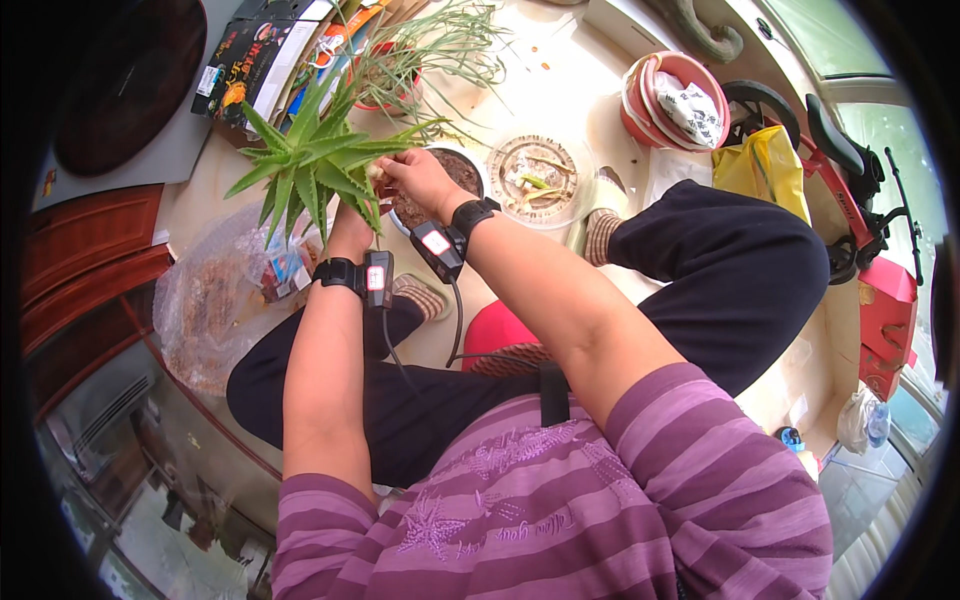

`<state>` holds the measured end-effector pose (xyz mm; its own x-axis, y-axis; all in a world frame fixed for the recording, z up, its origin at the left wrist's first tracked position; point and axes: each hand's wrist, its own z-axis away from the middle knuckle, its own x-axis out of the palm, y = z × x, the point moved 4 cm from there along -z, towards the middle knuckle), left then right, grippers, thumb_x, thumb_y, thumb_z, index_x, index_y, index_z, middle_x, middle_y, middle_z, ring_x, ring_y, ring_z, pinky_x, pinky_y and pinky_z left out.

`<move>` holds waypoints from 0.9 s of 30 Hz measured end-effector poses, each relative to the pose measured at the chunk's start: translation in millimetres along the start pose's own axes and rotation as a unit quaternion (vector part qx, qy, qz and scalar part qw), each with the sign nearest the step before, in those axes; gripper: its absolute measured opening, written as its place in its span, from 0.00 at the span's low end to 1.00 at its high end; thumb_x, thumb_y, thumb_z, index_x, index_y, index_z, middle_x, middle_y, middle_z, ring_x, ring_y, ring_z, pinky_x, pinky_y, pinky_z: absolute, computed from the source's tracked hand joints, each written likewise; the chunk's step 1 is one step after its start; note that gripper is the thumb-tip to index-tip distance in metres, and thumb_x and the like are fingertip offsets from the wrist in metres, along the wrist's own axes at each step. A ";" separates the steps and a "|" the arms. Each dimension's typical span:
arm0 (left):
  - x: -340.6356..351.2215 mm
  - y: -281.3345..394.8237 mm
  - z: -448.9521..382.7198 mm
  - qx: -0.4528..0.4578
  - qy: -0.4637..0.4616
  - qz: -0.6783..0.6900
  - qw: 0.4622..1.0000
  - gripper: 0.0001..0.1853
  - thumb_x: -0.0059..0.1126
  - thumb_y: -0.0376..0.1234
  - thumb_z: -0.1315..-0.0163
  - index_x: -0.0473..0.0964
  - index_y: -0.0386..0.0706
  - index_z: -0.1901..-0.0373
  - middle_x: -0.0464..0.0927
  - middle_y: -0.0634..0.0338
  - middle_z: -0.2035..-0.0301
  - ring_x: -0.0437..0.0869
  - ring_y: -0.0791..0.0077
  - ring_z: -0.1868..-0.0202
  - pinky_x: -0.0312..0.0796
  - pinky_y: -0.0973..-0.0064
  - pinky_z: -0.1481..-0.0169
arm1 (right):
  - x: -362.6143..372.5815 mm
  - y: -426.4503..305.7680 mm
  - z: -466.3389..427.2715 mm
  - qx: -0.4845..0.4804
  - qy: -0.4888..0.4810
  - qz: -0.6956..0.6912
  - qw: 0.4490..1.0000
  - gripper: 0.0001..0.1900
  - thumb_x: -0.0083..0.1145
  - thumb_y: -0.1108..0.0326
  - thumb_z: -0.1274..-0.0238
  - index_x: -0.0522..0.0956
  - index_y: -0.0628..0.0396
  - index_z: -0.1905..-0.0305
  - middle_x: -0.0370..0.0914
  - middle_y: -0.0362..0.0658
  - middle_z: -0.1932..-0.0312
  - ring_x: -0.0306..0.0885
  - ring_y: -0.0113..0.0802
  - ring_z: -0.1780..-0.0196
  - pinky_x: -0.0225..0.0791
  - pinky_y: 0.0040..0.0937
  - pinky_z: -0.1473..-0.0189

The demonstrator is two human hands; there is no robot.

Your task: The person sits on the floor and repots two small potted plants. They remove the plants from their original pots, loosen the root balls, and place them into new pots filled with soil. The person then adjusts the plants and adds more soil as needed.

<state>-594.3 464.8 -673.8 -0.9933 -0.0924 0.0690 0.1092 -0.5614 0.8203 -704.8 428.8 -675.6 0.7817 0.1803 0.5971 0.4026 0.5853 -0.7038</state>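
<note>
An aloe plant (pixel 311 154) with spiky green leaves is tilted to the left, its base towards my hands. My left hand (pixel 352 225) is under the leaves, mostly hidden by them, and seems to support the plant. At the plant's base, the fingers of my right hand (pixel 421 178) are closed on a small pale piece. Below and beside my right hand stands a white-rimmed pot of brown soil (pixel 457 169). To its right lies a round clear plastic tray (pixel 541 180) with dry and yellowed leaf pieces in it.
Beyond the soil pot stands a red pot with a thin-leaved plant (pixel 384 75). A clear plastic bag (pixel 202 300) lies left. Pink stacked buckets (pixel 637 105), a yellow bag (pixel 761 169) and a red balance bike (pixel 847 202) are right. Flattened cardboard boxes (pixel 255 67) stand at the upper left.
</note>
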 end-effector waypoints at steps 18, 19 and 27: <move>-13.3 -2.4 -19.2 0.280 -0.103 -0.160 0.941 0.12 0.49 0.32 0.34 0.70 0.38 0.51 0.73 0.66 0.64 0.73 0.82 0.64 0.67 0.83 0.60 | -26.8 -14.1 -1.6 -0.181 0.117 0.406 0.888 0.10 0.56 0.64 0.47 0.80 0.60 0.66 0.79 0.55 0.72 0.78 0.50 0.66 0.71 0.38 0.60; -6.9 6.7 -14.0 0.348 -0.077 -0.185 0.916 0.12 0.50 0.33 0.33 0.70 0.36 0.52 0.73 0.64 0.63 0.74 0.81 0.64 0.67 0.84 0.61 | -36.2 -16.3 2.2 -0.206 0.149 0.411 0.876 0.10 0.55 0.65 0.47 0.80 0.61 0.66 0.79 0.55 0.71 0.78 0.50 0.66 0.71 0.38 0.60; -5.1 18.3 10.3 0.235 -0.069 -0.084 0.966 0.16 0.49 0.25 0.37 0.69 0.37 0.46 0.73 0.56 0.49 0.73 0.70 0.45 0.64 0.71 0.38 | -205.5 -10.0 73.2 -0.030 0.446 0.384 0.808 0.10 0.57 0.64 0.44 0.81 0.60 0.66 0.80 0.49 0.72 0.79 0.36 0.68 0.71 0.34 0.63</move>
<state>-587.6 463.5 -653.2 -0.9947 0.0956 -0.0389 -0.0504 -0.1209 0.9914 -904.4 443.7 -763.1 0.8335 -0.1852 -0.5206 -0.3625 0.5279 -0.7681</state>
